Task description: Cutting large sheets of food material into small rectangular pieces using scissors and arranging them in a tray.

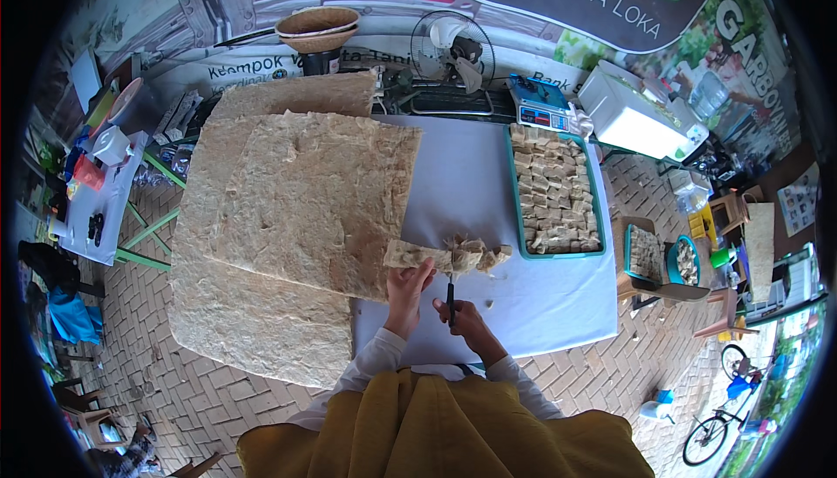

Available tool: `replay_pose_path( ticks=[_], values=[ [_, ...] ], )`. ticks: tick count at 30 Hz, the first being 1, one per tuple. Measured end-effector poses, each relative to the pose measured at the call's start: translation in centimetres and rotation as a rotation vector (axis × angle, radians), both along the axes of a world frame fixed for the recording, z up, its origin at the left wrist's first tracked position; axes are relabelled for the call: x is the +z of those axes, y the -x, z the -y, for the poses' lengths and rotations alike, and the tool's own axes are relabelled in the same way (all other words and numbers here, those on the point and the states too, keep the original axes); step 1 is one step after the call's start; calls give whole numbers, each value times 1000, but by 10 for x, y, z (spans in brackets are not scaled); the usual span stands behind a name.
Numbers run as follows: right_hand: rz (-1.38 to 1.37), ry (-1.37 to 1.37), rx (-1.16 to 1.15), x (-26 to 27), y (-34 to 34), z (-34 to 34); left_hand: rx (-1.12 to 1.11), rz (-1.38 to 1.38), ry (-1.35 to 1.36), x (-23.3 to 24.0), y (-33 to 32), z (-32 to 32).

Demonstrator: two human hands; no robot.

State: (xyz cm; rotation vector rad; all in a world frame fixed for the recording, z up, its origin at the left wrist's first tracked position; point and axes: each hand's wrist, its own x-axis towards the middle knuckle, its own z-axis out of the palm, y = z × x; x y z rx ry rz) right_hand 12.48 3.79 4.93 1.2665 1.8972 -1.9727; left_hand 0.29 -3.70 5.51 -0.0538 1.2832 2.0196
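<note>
My left hand (407, 295) grips a strip of beige fibrous matting (415, 255) near the table's front. In my right hand (472, 327) is a pair of scissors (450, 298) with black handles, its blades at the strip just right of my left fingers. Cut pieces (480, 257) of the same matting lie in a small heap at the strip's right end. Large fibrous sheets (314, 190) overlap on the left, the lowest hanging past the table's edge. To the right, a green-rimmed tray (563, 256) holds rows of small matting blocks (556, 190).
A white cloth covers the table (458, 177). Behind it stand a digital scale (540, 102), a fan (452, 53) and woven baskets (318, 30). At right, a chair (660, 289) bears another tray (644, 252) and a round basin (684, 261) of pieces. A side table (108, 223) is at left.
</note>
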Motion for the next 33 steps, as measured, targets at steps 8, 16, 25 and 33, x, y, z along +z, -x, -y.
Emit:
replay_pose_path(
  ticks=[8, 16, 25, 33],
  values=[
    [-19, -48, 69, 9, -14, -16, 60, -167, 193, 23, 22, 23],
    [36, -29, 68, -3, -23, -13, -23, -565, 402, 0, 27, 31],
    [89, 35, 76, 3, -22, -8, -157, -737, 661, 16, 27, 40],
    [85, 5, 83, -2, -22, -9, -191, -777, 705, 23, 28, 44]
  ],
)
